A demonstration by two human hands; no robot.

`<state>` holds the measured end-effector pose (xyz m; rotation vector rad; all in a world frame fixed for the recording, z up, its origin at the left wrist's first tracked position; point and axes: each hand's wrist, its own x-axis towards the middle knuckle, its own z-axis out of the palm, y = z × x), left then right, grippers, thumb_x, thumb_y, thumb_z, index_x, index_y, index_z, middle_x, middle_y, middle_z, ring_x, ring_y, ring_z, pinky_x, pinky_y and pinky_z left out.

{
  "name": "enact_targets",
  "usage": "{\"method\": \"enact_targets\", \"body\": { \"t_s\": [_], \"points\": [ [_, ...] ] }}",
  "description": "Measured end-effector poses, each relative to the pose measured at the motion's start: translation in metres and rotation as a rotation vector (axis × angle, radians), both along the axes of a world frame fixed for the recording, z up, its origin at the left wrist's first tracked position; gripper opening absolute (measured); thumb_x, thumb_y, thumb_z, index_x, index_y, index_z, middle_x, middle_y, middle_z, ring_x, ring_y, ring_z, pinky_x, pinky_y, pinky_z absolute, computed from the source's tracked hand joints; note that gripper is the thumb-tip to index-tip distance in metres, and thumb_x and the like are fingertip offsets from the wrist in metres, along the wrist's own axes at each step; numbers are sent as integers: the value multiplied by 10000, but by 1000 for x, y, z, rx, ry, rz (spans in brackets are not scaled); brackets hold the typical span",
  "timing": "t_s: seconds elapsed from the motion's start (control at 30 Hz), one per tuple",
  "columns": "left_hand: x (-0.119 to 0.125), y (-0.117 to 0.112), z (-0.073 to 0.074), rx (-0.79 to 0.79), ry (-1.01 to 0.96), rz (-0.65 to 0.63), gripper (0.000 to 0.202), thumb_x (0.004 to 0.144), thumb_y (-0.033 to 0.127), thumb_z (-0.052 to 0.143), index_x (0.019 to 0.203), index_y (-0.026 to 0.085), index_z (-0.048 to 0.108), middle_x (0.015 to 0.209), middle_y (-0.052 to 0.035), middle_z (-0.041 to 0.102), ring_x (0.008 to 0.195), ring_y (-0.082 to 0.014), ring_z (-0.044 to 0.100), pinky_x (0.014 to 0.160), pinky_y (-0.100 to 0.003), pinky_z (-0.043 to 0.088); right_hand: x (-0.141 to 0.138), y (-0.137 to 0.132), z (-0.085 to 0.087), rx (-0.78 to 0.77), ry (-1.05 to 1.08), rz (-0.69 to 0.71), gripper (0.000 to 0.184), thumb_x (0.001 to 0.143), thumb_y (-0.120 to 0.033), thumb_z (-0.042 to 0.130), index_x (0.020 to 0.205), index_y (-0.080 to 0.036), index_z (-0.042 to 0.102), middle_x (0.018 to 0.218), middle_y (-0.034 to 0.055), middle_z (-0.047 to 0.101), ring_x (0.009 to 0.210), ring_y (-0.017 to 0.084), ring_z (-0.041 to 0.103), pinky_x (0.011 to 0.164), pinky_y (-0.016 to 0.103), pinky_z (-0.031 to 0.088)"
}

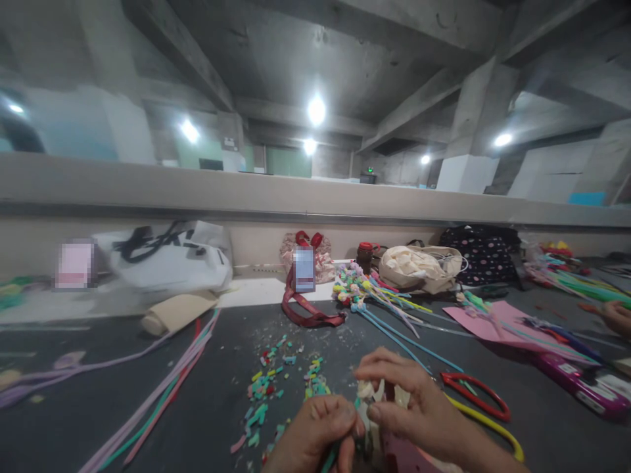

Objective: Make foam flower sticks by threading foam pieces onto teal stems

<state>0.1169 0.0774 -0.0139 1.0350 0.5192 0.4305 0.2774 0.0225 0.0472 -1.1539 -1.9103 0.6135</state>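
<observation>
My left hand (320,430) is low in the middle, thumb and fingers pinched together around a thin green chenille stem (330,458), mostly hidden by the fingers. Close on its right, my right hand (419,407) curves inward with thumb and forefinger near a small cream-coloured piece (365,389); what exactly it grips is blurred. Beneath my right hand lies a dark pink object (397,453), largely covered. Just left of my hands, short cut bits of coloured stem (263,387) are strewn over the dark tabletop (207,387). Scissors with red and yellow handles (486,401) lie beside my right wrist.
Long lilac, green and red stems (182,378) cross the left side. Behind stand a white bag (172,263), a phone (304,269), a bundle of coloured stem flowers (352,286) and a cream bag (419,269). At right are pink paper (507,328) and another person's hand (618,318).
</observation>
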Motion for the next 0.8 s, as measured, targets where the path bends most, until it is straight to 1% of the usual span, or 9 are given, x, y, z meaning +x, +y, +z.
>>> {"method": "enact_targets", "body": {
  "t_s": [0.07,0.13,0.27,0.33,0.4,0.47,0.57,0.67,0.8],
  "points": [
    [1,-1,1,2,-3,3,439,540,559,602,578,126,539,310,44,455,281,-24,292,359,-162,156,0,0,-1,-5,11,-2,276,691,-155,588,960,-213,610,950,46,560,795,146,528,657,234,421],
    [1,-3,3,18,0,17,445,529,570,602,580,133,532,307,45,459,279,-32,307,356,-161,178,1,1,-2,-12,32,-12,314,696,-168,581,1005,-220,582,928,38,562,777,145,527,630,231,421],
    [2,-10,10,118,72,133,420,577,560,574,636,146,533,349,49,495,284,-38,334,351,-162,198,8,1,-6,-57,130,-55,406,694,-198,579,1093,-247,520,916,23,575,725,135,515,583,221,412],
    [2,-12,13,164,115,158,427,572,570,572,639,149,533,367,48,502,297,-42,353,353,-164,202,11,0,-8,-108,206,-49,388,679,-229,600,1063,-237,542,900,24,587,701,132,506,584,224,403],
    [2,-14,14,187,144,148,448,539,589,583,615,151,528,381,41,506,316,-47,373,357,-168,206,13,-1,-10,-179,305,-7,369,665,-274,616,1026,-217,569,878,31,599,703,138,508,593,233,399],
    [2,-14,12,198,151,143,459,521,597,589,603,150,527,394,36,507,326,-47,374,361,-172,204,15,-2,-10,-254,413,36,348,666,-311,612,996,-202,592,862,41,610,721,149,519,610,244,402],
    [3,-15,7,209,122,154,464,520,597,592,611,145,539,393,37,495,331,-48,360,372,-180,204,14,-2,-6,-328,522,56,286,684,-315,584,938,-190,628,823,39,616,691,140,527,610,243,404],
    [3,-16,6,222,120,163,436,547,571,591,598,141,544,401,28,498,345,-52,360,382,-184,201,12,-3,-2,-322,495,58,233,661,-290,598,852,-173,666,758,22,588,665,126,507,592,225,389],
    [2,-18,10,266,155,153,408,568,544,590,559,139,544,416,20,502,360,-56,366,389,-189,201,11,-3,0,-307,432,89,236,647,-274,616,850,-170,675,753,14,559,691,130,497,596,224,373]
  ]
}}
